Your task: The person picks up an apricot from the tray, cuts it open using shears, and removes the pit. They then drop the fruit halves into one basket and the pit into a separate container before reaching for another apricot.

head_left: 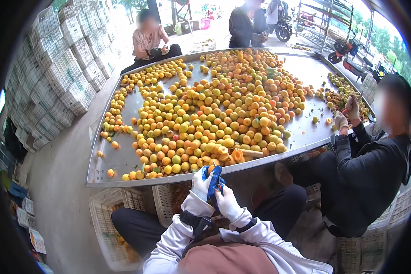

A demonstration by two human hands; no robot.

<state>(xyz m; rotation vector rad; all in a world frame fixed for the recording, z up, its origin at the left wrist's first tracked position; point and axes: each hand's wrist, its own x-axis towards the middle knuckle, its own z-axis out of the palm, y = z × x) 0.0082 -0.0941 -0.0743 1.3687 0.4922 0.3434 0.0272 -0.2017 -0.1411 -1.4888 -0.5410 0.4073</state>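
My left hand (206,183), in a white glove with a blue coated palm, is closed around an apricot (210,169) at the near edge of the metal table (123,182). Just below and to the right, my right hand (228,203), also in a white glove, is closed on a small dark-handled tool (220,186), mostly hidden by the fingers. The two hands nearly touch. Beyond them lies a large pile of whole apricots (205,123). Split apricot halves (237,155) lie at the near edge beside a pale stick (250,152).
White plastic crates (106,228) stand under the near edge, around my legs. A co-worker (374,160) sits at the right, gloved hands over the fruit. Two other people (150,39) are at the far side. Tall crate stacks (55,68) line the left.
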